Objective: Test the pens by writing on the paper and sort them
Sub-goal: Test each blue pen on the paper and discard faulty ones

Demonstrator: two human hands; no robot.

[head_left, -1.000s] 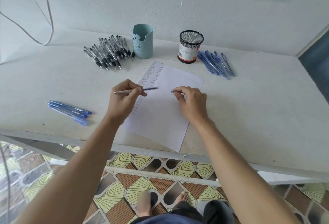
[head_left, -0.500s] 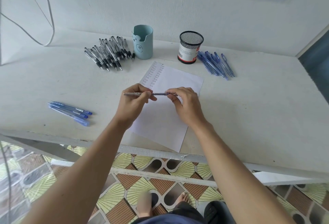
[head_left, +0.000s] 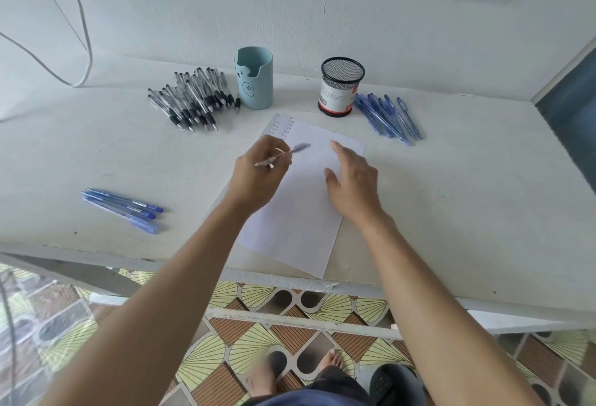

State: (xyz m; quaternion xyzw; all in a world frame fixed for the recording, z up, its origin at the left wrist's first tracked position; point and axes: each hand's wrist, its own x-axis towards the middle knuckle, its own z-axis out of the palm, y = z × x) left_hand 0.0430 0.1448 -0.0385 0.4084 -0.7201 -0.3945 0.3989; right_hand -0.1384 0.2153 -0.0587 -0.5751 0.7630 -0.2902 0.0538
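My left hand [head_left: 258,176] is closed on a thin clear pen [head_left: 283,154], held above the top left of the white paper [head_left: 296,225]; its dark capped end points right and is blurred. My right hand [head_left: 353,183] hovers over the paper's right half with fingers spread and nothing in it. Small rows of test writing [head_left: 280,128] fill the paper's top left corner. A heap of black-grip pens [head_left: 190,100] lies at the back left, several blue pens [head_left: 387,116] at the back right, and three blue capped pens [head_left: 122,207] at the front left.
A light blue cup holder [head_left: 256,78] and a black mesh pen cup [head_left: 342,86] stand behind the paper near the wall. A white cable [head_left: 80,50] hangs at the left. The table's front edge [head_left: 290,279] runs just below the paper, with tiled floor and feet beneath.
Both hands were joined on the pen, the right one at its tip end. Now the right hand has let go and opened, and the left hand has lifted the pen, tilting it.
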